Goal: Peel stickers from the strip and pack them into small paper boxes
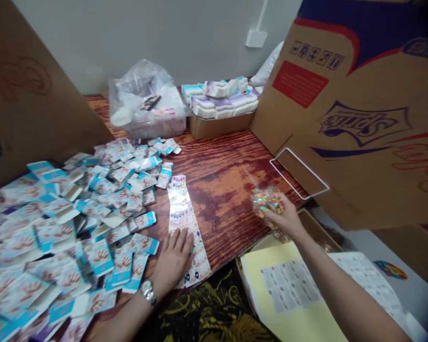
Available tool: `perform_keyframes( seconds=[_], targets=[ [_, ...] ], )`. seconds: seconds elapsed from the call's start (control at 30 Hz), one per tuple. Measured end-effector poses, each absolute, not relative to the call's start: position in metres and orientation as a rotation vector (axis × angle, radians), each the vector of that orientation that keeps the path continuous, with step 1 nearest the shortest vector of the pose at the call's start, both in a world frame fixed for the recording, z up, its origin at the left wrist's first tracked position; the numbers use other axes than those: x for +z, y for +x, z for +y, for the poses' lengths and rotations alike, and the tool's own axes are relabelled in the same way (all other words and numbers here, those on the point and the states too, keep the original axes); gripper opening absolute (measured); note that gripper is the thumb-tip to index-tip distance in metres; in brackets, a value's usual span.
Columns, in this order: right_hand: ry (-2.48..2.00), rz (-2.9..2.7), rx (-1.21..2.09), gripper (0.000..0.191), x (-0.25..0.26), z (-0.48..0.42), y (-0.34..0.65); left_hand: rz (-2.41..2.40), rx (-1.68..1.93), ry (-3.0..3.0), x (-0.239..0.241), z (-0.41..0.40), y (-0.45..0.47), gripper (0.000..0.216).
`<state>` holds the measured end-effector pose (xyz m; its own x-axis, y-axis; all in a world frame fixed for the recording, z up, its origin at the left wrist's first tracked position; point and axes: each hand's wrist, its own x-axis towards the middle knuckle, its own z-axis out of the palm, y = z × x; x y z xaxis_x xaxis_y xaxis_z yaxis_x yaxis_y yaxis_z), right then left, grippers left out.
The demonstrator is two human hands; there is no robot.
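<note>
My left hand lies flat with fingers stretched on the near end of a long glossy strip of printed stickers on the wooden table. A watch sits on that wrist. My right hand is closed around a clear crinkled packet of small colourful pieces, held just above the table's right edge. A big heap of small flat blue-and-white cartons with a hand picture spreads left of my left hand.
A clear plastic bag and an open box of stacked white packs stand at the back. Large cardboard sheets lean at the right and left. Yellow paper and printed sheets lie lower right.
</note>
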<state>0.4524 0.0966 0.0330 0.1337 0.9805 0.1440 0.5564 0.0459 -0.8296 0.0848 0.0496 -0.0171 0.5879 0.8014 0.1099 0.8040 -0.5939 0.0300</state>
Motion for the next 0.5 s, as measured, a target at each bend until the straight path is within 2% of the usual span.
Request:
perform_keyframes(
  seconds=[0.17,0.27,0.5],
  targets=[
    [-1.478,-2.05,0.597,0.026,0.025,0.142,0.37,-1.653,-0.268,-2.773,-0.006,0.05,0.115,0.056],
    [-1.59,-2.309,0.443,0.036,0.02,0.157,0.344,-1.83,-0.31,-2.716,-0.011,0.052,0.126,0.061],
    [-1.793,-2.68,0.264,0.064,0.02,0.159,0.317,-1.96,-0.315,-2.666,-0.022,0.048,0.122,0.053]
  ],
)
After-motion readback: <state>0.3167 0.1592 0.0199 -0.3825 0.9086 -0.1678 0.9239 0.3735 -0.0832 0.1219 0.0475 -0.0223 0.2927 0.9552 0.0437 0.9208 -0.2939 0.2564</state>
